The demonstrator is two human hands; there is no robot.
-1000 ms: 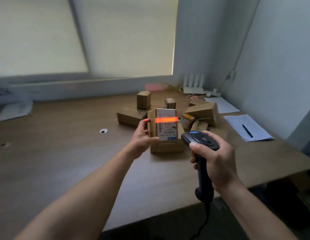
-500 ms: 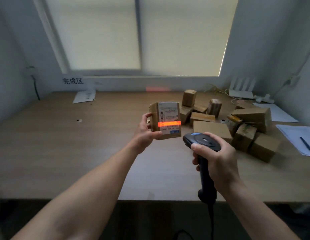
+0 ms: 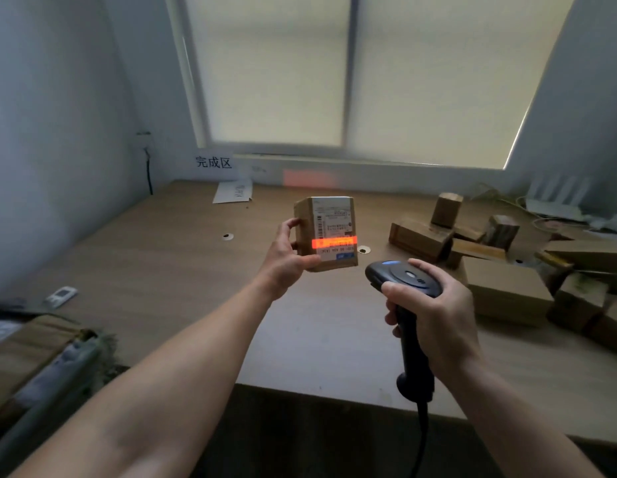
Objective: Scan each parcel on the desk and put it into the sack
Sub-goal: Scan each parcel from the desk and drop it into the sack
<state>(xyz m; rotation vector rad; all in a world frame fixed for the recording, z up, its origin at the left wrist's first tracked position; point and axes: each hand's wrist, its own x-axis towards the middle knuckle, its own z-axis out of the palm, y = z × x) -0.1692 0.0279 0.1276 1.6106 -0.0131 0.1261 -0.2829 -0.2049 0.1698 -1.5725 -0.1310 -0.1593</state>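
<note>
Step in hand: scanning, by the look of it, with a red beam (image 3: 332, 242) lying across the lower barcode of the parcel (image 3: 326, 232).
Parcel: upright in the air above the bench (image 3: 162, 270), label face toward the camera, just ahead of the scanner (image 3: 403, 281) and apart from it.
Left grip (image 3: 286, 260): pinching the parcel, thumb on the front near the bottom edge, fingers round the left side.
Right grip (image 3: 434, 315): curled round the scanner's handle, head aimed at the label.
Next move: likely a carry left and down to the sack (image 3: 41, 357); calls for a confirmed read first, then a clear drop into the mouth, barely in view at the lower left edge.
Counts: one parcel in hand; one scanner; one sack, partly seen; a heap of parcels (image 3: 507, 291) on the bench's right side, roughly nine, too blurred for a firm number.
</note>
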